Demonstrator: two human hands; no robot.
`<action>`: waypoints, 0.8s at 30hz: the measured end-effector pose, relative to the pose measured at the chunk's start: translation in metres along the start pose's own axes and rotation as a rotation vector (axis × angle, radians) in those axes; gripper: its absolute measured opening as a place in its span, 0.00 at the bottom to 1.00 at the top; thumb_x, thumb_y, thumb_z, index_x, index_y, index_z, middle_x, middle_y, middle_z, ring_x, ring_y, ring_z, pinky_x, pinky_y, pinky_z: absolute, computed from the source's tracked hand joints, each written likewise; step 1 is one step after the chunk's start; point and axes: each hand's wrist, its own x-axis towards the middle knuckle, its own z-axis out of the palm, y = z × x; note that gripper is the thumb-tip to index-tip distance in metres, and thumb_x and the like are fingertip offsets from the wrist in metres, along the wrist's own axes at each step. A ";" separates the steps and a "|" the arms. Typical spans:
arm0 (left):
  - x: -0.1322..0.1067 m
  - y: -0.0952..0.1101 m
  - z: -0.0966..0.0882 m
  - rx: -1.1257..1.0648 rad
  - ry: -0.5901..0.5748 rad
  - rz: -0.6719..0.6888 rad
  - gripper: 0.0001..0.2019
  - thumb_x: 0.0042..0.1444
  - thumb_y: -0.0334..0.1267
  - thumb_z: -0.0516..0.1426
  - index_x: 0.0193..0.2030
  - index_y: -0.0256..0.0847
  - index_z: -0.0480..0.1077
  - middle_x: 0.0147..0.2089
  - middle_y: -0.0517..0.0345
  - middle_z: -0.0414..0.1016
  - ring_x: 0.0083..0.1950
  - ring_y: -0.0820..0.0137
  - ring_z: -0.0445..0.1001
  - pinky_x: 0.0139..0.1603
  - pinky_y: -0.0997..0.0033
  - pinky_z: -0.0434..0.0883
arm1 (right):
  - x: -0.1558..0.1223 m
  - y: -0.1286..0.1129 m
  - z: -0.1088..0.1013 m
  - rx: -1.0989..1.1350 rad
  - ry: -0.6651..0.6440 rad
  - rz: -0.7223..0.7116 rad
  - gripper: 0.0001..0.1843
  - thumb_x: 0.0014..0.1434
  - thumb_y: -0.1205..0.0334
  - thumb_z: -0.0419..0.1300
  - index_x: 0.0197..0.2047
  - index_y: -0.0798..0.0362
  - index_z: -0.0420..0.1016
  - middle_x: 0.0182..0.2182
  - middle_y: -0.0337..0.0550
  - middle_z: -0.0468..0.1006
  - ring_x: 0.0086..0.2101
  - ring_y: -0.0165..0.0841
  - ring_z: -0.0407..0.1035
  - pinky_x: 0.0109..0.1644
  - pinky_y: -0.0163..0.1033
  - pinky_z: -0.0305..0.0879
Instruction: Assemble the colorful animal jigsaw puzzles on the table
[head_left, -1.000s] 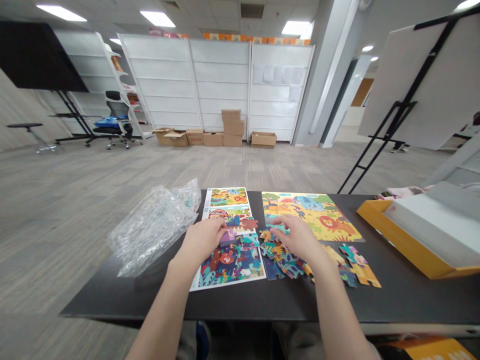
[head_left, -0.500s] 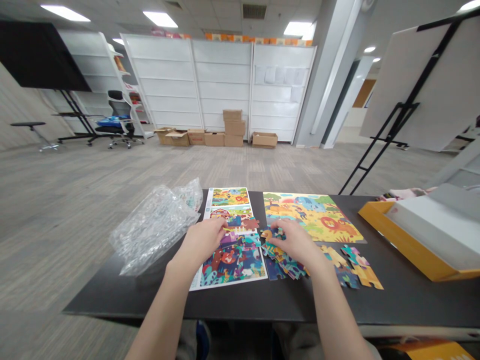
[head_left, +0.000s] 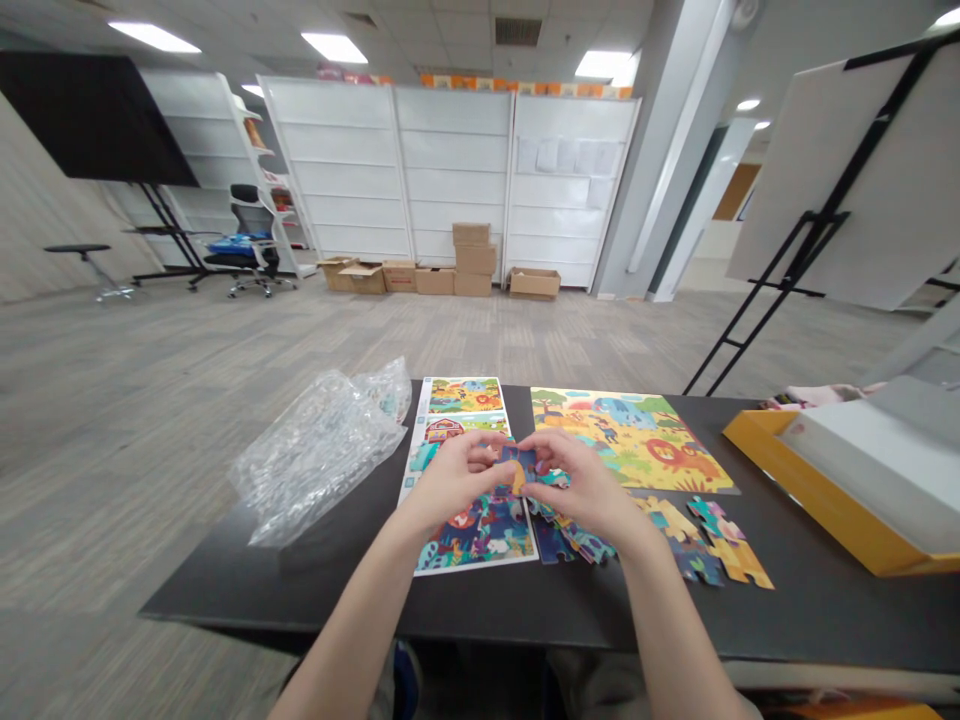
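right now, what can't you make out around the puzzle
All in the head view:
- Full outline of the puzzle piece: covered by the left hand and right hand.
- Middle of the printed sheet: behind the left hand.
- Part of the pile: behind the right hand.
- Far end of the yellow box: cut off by the right edge.

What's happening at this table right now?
A person is holding dark blue jigsaw pieces between the left hand and right hand, above a printed picture sheet; the fingers hide how many. A loose heap of pieces lies by the right hand, with more pieces farther right. A lion-and-elephant puzzle picture lies beyond that hand. Crumpled clear plastic is on the left, and a yellow-edged box on the right.
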 end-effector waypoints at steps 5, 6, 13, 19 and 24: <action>-0.003 0.002 -0.002 0.341 0.180 0.433 0.01 0.58 0.33 0.62 0.37 0.40 0.75 0.38 0.55 0.83 0.41 0.65 0.82 0.45 0.63 0.78 | 0.000 -0.001 0.000 0.059 0.092 -0.010 0.27 0.57 0.66 0.67 0.58 0.43 0.69 0.50 0.44 0.74 0.39 0.33 0.73 0.45 0.42 0.74; -0.005 0.002 -0.005 0.457 0.199 0.570 0.03 0.60 0.31 0.60 0.35 0.41 0.75 0.39 0.55 0.83 0.44 0.65 0.82 0.49 0.62 0.78 | 0.000 0.001 -0.003 0.032 0.107 -0.013 0.25 0.57 0.66 0.67 0.57 0.44 0.70 0.50 0.44 0.74 0.39 0.33 0.73 0.45 0.42 0.74; -0.010 -0.004 -0.016 0.722 0.223 0.811 0.07 0.64 0.30 0.56 0.36 0.42 0.75 0.41 0.56 0.84 0.46 0.67 0.82 0.50 0.66 0.77 | -0.005 0.018 -0.020 -0.217 0.092 0.031 0.13 0.58 0.66 0.64 0.47 0.48 0.76 0.44 0.43 0.79 0.42 0.37 0.74 0.48 0.45 0.70; -0.021 0.013 -0.042 0.717 0.122 0.238 0.15 0.61 0.40 0.59 0.55 0.48 0.73 0.44 0.59 0.83 0.39 0.67 0.81 0.42 0.70 0.74 | -0.006 0.028 -0.022 -0.418 0.143 0.172 0.07 0.64 0.61 0.60 0.43 0.51 0.78 0.41 0.47 0.81 0.43 0.41 0.75 0.49 0.47 0.69; -0.033 0.024 -0.065 0.966 -0.032 -0.028 0.14 0.61 0.37 0.55 0.52 0.45 0.75 0.45 0.53 0.83 0.42 0.60 0.80 0.43 0.67 0.70 | -0.007 0.030 -0.015 -0.474 0.009 0.221 0.11 0.62 0.60 0.62 0.48 0.51 0.79 0.47 0.50 0.79 0.50 0.44 0.73 0.55 0.49 0.67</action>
